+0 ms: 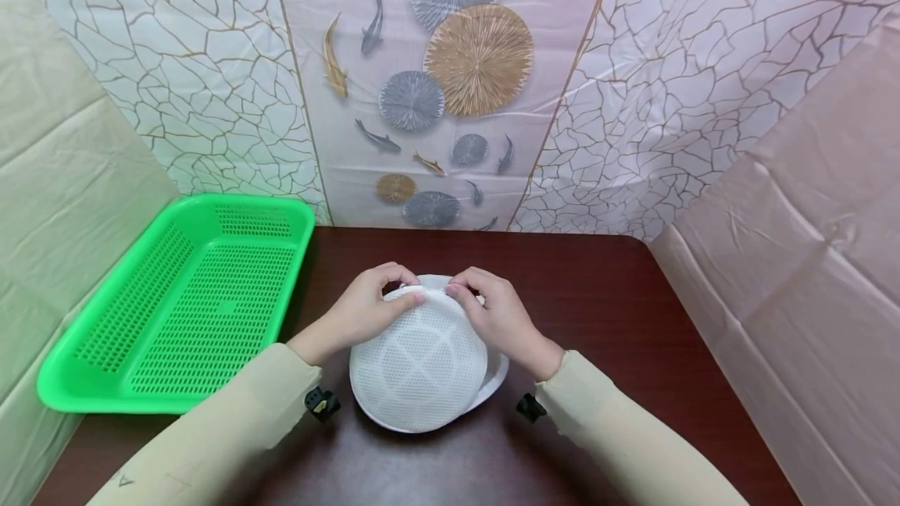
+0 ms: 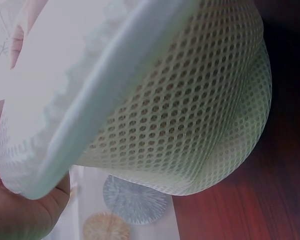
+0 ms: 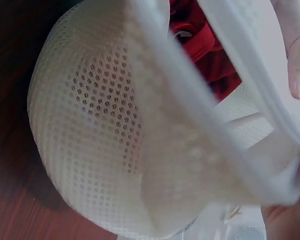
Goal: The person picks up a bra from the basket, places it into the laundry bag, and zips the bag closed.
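A round white mesh laundry bag [image 1: 418, 369] sits on the dark table in front of me, its dome facing up in the head view. At its far edge my left hand [image 1: 369, 304] pinches the white rim between thumb and fingers. A short way to the right along that edge, my right hand [image 1: 498, 315] pinches it too. Between two white-edged layers the bag gapes, as the right wrist view shows. Inside lies a red fabric garment [image 3: 217, 65] with a strap and a small ring, mostly hidden by the mesh.
To the left stands a green plastic basket [image 1: 298, 256] with slotted walls and floor. Dark reddish-brown tabletop [image 1: 619, 350] extends to the right of the bag. Patterned cloth [image 1: 450, 162] hangs behind the table, and beige cloth walls close in both sides.
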Demonstrator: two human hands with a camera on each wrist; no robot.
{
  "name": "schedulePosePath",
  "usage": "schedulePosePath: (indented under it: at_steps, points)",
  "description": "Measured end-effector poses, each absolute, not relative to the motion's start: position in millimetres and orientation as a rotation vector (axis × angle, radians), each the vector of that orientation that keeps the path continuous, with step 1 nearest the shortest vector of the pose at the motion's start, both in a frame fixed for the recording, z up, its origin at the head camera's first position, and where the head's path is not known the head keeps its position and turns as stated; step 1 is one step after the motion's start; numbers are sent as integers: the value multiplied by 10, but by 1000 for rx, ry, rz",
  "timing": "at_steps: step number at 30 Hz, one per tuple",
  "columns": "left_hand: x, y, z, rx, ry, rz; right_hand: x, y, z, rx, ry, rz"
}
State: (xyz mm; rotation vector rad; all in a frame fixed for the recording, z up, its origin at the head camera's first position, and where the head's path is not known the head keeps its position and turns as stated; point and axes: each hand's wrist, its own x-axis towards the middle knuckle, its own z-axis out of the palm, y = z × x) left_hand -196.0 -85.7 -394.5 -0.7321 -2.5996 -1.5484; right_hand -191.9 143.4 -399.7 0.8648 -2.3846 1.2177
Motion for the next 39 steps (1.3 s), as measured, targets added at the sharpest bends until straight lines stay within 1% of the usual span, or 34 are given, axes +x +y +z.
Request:
schedulePosePath:
  at_steps: [8, 13, 28, 39]
  points:
    - [-1983, -902, -3953, -646, -2591, -1543, -1909, 1521, -4030, 796, -2439, 1206]
    - [-1996, -892, -3968, -594, -2612, -1539, -1891, 1536, -4033, 805, -2467, 1197]
    - [-1953, -745, -3840, -778, -2641, -1506, -1863, 1438, -3929, 917, -2389, 1167]
    - [-1933, -715, -3878, -742, -2557, -1496, -1836, 1433, -3925, 903, -2401, 1165]
